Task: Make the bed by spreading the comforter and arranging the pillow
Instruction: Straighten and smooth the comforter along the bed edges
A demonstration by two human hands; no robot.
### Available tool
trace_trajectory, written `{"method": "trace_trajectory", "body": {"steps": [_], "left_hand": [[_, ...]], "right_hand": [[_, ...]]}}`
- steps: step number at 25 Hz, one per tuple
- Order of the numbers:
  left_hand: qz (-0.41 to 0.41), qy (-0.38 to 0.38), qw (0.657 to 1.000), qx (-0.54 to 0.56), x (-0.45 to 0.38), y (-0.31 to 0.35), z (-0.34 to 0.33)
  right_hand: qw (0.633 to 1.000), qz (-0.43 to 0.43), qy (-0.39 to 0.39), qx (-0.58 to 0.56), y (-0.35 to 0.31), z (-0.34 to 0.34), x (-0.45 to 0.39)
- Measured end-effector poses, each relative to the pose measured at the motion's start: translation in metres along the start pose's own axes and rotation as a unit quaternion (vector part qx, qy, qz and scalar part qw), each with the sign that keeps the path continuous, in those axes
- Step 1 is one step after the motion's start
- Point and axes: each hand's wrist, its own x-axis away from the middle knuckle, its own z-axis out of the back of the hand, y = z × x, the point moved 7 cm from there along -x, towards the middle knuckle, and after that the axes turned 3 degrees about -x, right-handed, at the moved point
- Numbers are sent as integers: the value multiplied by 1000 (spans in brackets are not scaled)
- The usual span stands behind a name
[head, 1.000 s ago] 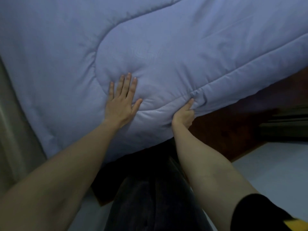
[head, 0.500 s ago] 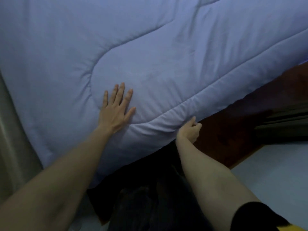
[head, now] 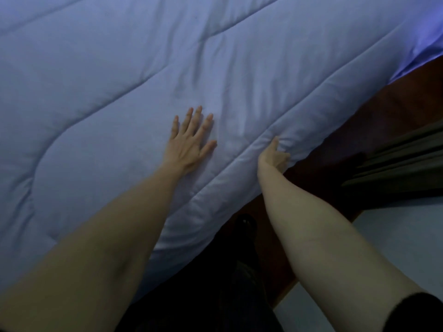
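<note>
A pale blue quilted comforter (head: 148,75) covers the bed and fills most of the view, with curved stitch lines and a few soft wrinkles near the middle. My left hand (head: 190,142) lies flat on it, fingers straight and spread, a little in from the near edge. My right hand (head: 275,155) grips the comforter's border at the bed's edge, thumb on top and fingers curled under the fabric. No pillow is in view.
A dark reddish wooden bed frame (head: 359,130) runs along the right side of the comforter. Dark slatted furniture (head: 402,161) stands further right. Pale floor (head: 395,248) shows at lower right, and my dark-clothed legs (head: 227,283) stand against the bed.
Both hands have shifted along the bed's edge. The left hand stays flat on the comforter. The right hand let go of the border for a moment and now grips it again.
</note>
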Motion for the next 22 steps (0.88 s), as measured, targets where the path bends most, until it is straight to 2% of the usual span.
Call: {"method": "trace_trajectory", "body": {"steps": [3, 7, 11, 14, 16, 18, 20, 22], "left_hand": [[26, -10, 999, -16, -13, 9, -15], [31, -14, 999, -30, -12, 6, -19], [33, -20, 999, -34, -13, 6, -20], [34, -28, 998, -38, -12, 5, -20], [37, -26, 998, -32, -15, 6, -17], [47, -16, 999, -14, -21, 10, -15], [57, -13, 998, 1, -29, 19, -15], [67, -9, 998, -3, -31, 30, -19]], "right_hand": [[999, 33, 19, 20, -7, 9, -8], [992, 67, 93, 50, 7, 31, -11], [995, 30, 70, 68, 9, 22, -18], [995, 45, 85, 19, 4, 19, -31], [987, 113, 115, 13, -16, 21, -37], [954, 265, 120, 72, -51, 15, -39], [896, 406, 64, 166, -82, -8, -35], [850, 454, -12, 267, -85, -30, -38]]}}
